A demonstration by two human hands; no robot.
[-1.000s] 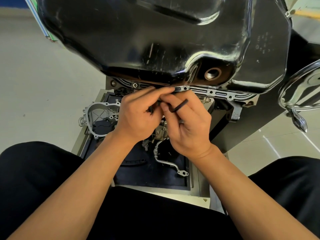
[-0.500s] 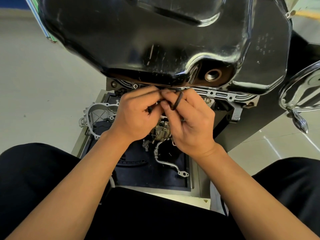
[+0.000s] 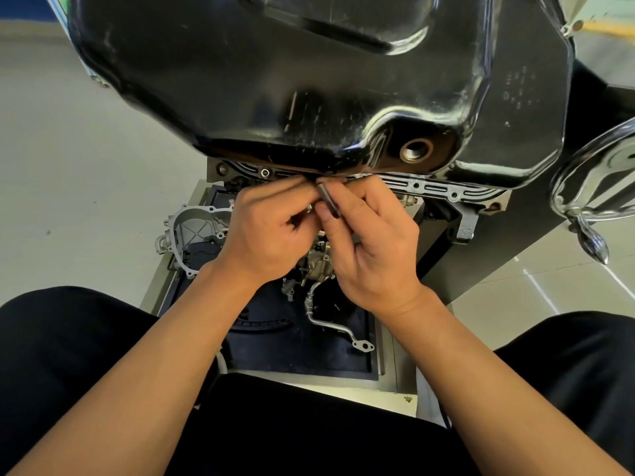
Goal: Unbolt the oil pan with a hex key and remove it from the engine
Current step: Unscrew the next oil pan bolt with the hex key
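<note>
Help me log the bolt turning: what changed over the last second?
The hex key, pinched in the right hand, swung counterclockwise in the view. Its visible arm pointed up and right; now it leans up and left. Nothing was grasped or released. The left hand stays with fingertips at the flange of the oil pan, which has not moved.
</note>
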